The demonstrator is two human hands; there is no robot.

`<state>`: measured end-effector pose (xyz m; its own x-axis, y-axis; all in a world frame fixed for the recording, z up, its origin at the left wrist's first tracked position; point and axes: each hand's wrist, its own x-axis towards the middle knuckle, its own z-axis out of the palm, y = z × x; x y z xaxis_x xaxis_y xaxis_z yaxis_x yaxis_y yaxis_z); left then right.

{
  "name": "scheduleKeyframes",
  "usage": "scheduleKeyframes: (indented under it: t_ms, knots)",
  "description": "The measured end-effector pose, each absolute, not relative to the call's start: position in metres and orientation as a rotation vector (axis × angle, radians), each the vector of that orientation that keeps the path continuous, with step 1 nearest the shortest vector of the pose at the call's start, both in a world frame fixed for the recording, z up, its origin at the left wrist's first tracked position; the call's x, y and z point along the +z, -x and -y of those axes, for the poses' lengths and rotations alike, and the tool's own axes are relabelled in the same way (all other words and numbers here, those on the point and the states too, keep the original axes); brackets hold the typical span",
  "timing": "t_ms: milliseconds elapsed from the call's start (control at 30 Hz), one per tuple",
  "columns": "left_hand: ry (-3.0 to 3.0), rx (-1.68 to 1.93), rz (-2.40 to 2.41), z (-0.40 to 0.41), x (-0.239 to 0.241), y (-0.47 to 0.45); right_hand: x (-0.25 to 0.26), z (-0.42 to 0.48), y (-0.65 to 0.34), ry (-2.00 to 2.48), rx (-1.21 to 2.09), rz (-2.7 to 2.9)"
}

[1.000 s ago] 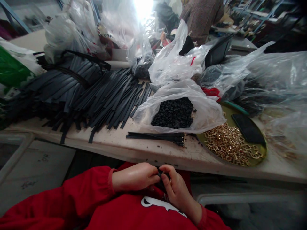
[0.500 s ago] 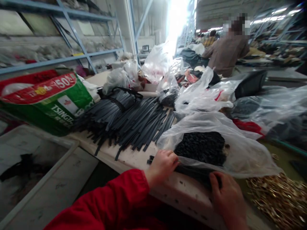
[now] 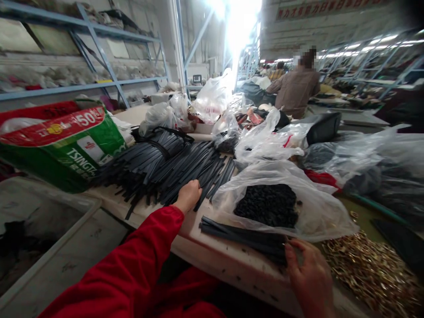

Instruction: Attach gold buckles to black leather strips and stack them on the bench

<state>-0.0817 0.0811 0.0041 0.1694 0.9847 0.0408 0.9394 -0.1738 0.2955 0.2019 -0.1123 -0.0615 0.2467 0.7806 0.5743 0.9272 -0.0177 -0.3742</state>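
A large pile of long, flat black strips lies on the worktable, with a black band looped over part of it. At the near ends of these strips is my left hand, its fingers curled closed; whatever they may hold is hidden. A smaller bundle of black strips lies along the table's front edge. My right hand has thumb and fingers closed at the right end of that bundle. Just behind it, a clear plastic bag lies open around a heap of small black pieces.
Many gold-coloured metal fittings are heaped at the right. To the left stand a green and red printed bag and a pale bin. More plastic bags crowd the back. A person is farther off; blue shelving lines the wall.
My left hand has moved left, from the small bundle beside the plastic bag to the ends of the large pile. The right hand stays at the bundle's right end. The view has shifted slightly.
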Motion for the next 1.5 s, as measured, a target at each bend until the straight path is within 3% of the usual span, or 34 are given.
scheduleKeyframes:
  t_ms: [133,267,333,500,667,767,933,1067,1267,1500]
  knots:
    - [-2.047,0.553,-1.438,-0.031,0.026,0.068,-0.036,0.119,-0.182,1.817,0.032,1.463]
    - [-1.394,0.623,-0.921,0.028,0.035,0.046,-0.014,0.123,-0.149,1.595,0.785,1.49]
    - [-1.187,0.674,-0.886,0.052,0.029,0.038,-0.01,0.124,-0.139,1.517,0.978,1.441]
    - [-0.932,0.5,-0.884,0.092,0.009,0.036,-0.011,0.127,-0.151,1.605,1.029,1.33]
    - [-1.648,0.354,-0.847,0.093,0.023,0.041,-0.01,0.127,-0.16,1.611,1.115,1.493]
    - [-1.925,0.369,-0.855,0.075,0.028,0.033,-0.007,0.121,-0.154,1.575,1.127,1.63]
    - [-1.387,-0.071,-0.747,0.053,0.018,0.018,0.0,0.083,-0.174,1.643,0.826,1.695]
    - [-0.952,0.103,-0.847,0.046,0.013,0.013,-0.009,0.033,-0.207,1.885,0.318,1.775]
    - [-0.732,0.214,-0.836,0.036,0.008,0.01,-0.028,-0.001,-0.206,2.131,0.187,2.186]
    - [-0.695,0.228,-0.819,0.032,0.003,0.007,-0.026,0.006,-0.21,2.339,0.052,2.286]
